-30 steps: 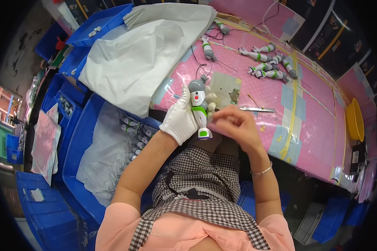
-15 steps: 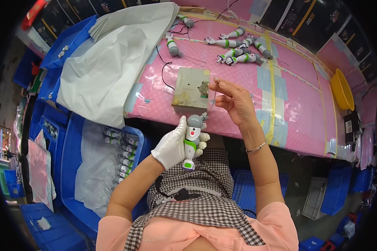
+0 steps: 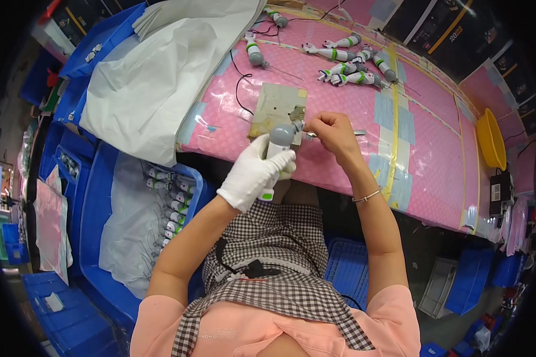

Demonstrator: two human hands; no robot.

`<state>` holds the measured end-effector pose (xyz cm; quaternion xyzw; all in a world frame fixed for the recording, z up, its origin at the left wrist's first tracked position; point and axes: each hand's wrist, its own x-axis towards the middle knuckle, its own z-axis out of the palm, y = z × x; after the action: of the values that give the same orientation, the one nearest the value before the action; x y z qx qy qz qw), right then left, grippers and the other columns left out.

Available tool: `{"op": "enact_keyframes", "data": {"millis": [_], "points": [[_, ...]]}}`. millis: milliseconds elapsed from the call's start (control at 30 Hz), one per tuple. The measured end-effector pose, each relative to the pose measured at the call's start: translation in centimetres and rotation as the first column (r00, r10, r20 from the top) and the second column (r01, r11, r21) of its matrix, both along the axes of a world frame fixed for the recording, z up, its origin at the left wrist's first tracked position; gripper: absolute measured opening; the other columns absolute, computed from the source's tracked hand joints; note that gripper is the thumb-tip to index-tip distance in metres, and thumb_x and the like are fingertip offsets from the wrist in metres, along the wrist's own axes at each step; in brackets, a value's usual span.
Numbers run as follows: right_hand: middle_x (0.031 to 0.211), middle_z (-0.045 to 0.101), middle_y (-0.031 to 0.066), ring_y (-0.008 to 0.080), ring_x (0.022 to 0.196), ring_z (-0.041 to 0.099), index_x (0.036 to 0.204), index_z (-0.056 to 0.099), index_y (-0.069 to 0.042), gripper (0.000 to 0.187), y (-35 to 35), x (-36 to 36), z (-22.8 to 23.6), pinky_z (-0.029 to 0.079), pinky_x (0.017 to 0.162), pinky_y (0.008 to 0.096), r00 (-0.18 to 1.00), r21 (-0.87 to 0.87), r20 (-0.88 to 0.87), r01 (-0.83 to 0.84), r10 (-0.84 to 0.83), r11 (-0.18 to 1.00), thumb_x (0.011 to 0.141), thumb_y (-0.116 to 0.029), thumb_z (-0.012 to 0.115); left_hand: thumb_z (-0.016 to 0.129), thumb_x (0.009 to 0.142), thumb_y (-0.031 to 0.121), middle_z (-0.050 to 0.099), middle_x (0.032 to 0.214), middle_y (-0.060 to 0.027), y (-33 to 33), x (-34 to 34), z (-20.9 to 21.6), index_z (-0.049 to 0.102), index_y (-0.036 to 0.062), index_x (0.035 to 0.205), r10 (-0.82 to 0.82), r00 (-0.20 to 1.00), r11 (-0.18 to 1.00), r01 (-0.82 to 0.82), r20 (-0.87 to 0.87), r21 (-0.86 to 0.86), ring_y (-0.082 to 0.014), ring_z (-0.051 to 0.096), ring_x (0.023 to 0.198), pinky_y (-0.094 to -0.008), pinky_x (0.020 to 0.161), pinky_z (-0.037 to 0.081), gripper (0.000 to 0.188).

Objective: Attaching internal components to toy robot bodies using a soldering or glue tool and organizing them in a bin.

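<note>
My left hand (image 3: 257,169), in a white glove, is closed around a toy robot arm (image 3: 280,138) in white, grey and green. Its round grey joint points up and away from me, over the near edge of a grey metal box (image 3: 271,98). My bare right hand (image 3: 335,135) pinches at a thin wire (image 3: 304,125) by the grey joint's end; the fingertips partly hide it. A slim shiny metal tool (image 3: 360,132) shows beyond the right hand, mostly covered by it. It seems to lie on the pink-covered table (image 3: 333,172).
Several similar toy arms (image 3: 354,77) lie at the table's far side, and another (image 3: 255,53) near the box. White sheeting (image 3: 143,101) drapes the left end. A blue bin (image 3: 92,238) at my left holds rows of toy arms. A yellow basin (image 3: 490,140) stands far right.
My left hand has raised the toy arm up and away, bringing its joint over the box edge. My right fingers, earlier higher along the stretched wire, are now close to the joint.
</note>
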<state>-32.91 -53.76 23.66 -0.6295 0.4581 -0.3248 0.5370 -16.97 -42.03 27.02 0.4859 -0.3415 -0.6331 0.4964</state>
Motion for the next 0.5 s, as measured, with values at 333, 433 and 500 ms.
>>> {"op": "enact_keyframes", "data": {"millis": [333,433,500], "points": [[0.061,0.055,-0.0012,0.0035,0.051,0.039,0.065,0.059,-0.003,0.019,-1.4,0.2,1.2,0.029,0.045,0.0206,0.990,0.133,-0.039,-0.130,0.136,0.983,0.077,-0.016,0.052,0.054,0.091,0.022,0.058,0.098,-0.0081,-1.8,1.4,-0.7,0.050,0.0002,0.113,-0.037,0.939,0.991,0.078,-0.341,0.107,-0.0185,0.060,0.086,-0.0348,0.079,0.052,0.031],[0.061,0.055,-0.0008,0.0051,0.055,0.043,0.066,0.061,0.000,0.022,-2.0,-0.1,1.6,0.034,0.050,0.0220,0.977,0.179,-0.082,-0.180,0.196,0.967,0.077,-0.018,0.053,0.054,0.091,0.023,0.058,0.097,-0.0083,-1.8,1.5,-0.8,0.049,0.0005,0.114,-0.029,0.928,0.991,0.074,-0.370,0.110,-0.0189,0.060,0.087,-0.0358,0.081,0.052,0.032],[0.062,0.055,-0.0009,0.0050,0.055,0.043,0.067,0.061,0.000,0.022,-2.0,-0.1,1.8,0.034,0.051,0.0220,0.967,0.198,-0.111,-0.203,0.228,0.959,0.077,-0.018,0.053,0.055,0.091,0.022,0.058,0.096,-0.0084,-1.8,1.5,-0.8,0.050,0.0003,0.113,-0.015,0.925,0.991,0.065,-0.379,0.118,-0.0189,0.060,0.086,-0.0355,0.080,0.052,0.032]]}}
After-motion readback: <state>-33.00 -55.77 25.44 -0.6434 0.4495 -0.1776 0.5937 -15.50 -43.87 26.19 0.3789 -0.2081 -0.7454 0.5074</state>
